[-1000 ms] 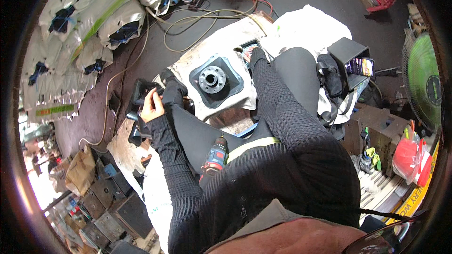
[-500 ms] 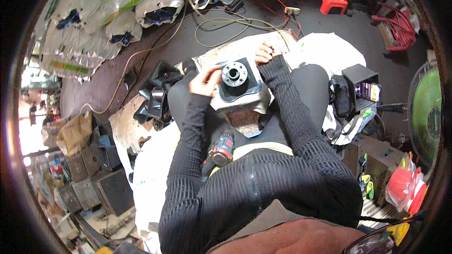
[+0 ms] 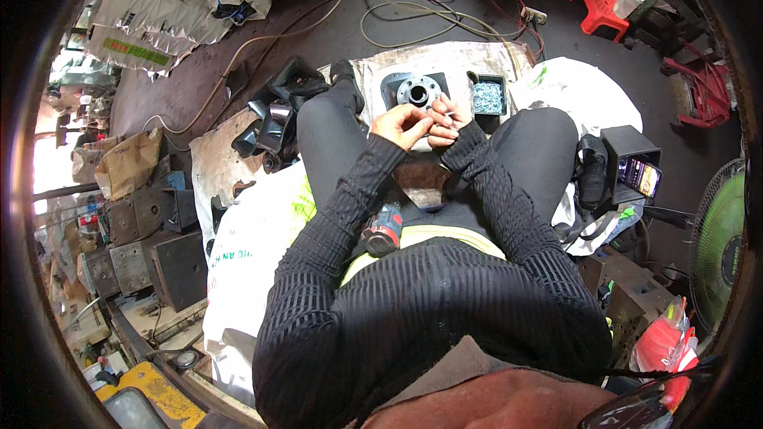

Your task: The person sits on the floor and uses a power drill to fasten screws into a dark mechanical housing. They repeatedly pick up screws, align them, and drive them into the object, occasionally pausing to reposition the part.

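Between my knees, a round metal flange with a ring of holes (image 3: 418, 91) sits on a dark square plate (image 3: 389, 93). Just on the near side of it my two hands meet. My left hand (image 3: 402, 125) is closed in a pinch, its fingertips touching those of my right hand (image 3: 446, 122). The right hand's fingers are curled in, and whatever is between the fingertips is too small to name. A dark box of small silvery screws or similar pieces (image 3: 488, 98) stands beyond my right hand. On my lap lies a red and blue power drill (image 3: 384, 229).
Black moulded parts (image 3: 278, 111) lie by my left knee. At my right, a phone (image 3: 639, 177) rests in a dark box (image 3: 628, 143) near a green fan (image 3: 719, 234). Cables (image 3: 429, 28) loop across the floor ahead, and a red stool (image 3: 598, 13) stands farther right.
My left hand has left the flange's side and come together with my right hand, which has moved nearer to me. The box of small pieces now shows. The whole view has shifted.
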{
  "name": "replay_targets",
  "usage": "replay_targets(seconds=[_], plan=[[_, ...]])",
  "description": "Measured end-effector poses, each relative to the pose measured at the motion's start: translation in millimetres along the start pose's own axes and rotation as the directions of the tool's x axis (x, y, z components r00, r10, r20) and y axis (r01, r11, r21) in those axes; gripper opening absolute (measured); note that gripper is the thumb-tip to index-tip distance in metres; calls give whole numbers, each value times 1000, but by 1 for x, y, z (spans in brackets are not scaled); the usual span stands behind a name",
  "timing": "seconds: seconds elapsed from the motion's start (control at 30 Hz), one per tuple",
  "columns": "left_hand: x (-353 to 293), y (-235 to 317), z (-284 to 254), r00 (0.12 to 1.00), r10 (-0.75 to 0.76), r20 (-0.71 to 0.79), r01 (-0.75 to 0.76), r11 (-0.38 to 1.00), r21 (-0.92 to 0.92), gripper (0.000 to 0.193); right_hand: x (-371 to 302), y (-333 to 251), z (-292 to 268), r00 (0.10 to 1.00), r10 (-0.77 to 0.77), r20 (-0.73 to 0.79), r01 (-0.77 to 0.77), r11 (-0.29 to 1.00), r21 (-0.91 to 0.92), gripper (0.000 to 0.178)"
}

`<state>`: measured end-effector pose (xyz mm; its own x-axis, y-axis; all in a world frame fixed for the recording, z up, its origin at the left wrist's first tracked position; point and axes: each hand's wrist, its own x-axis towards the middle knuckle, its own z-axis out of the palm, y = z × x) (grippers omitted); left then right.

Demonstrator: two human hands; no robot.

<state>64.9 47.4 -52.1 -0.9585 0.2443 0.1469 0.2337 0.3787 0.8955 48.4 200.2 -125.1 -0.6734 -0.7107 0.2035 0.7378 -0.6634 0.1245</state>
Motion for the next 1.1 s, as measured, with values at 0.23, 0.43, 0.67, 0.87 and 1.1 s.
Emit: replay_targets(seconds=[0.23, 0.43, 0.67, 0.87, 1.1], plan=[[-22, 21, -13, 985, 152, -81, -136, 975, 176, 6, -3, 32, -4, 931, -62, -359, 27, 995, -100, 29], [-33, 8, -32, 968, -98, -233, 120, 990, 80, 8, 1, 56, 29, 837, -146, -527, -103, 904, -414, 24], [-50, 24, -65, 962, -166, 215, 103, 956, 275, 15, 4, 44, 28, 796, 35, -605, -523, 544, -656, 25], [-51, 28, -68, 924, -174, 342, 59, 945, 320, 13, 3, 47, 21, 782, 158, -602, -613, 369, -699, 24], [-62, 27, -63, 963, -156, 220, 76, 940, 333, 19, 1, 43, 18, 744, 294, -601, -668, 296, -682, 29]])
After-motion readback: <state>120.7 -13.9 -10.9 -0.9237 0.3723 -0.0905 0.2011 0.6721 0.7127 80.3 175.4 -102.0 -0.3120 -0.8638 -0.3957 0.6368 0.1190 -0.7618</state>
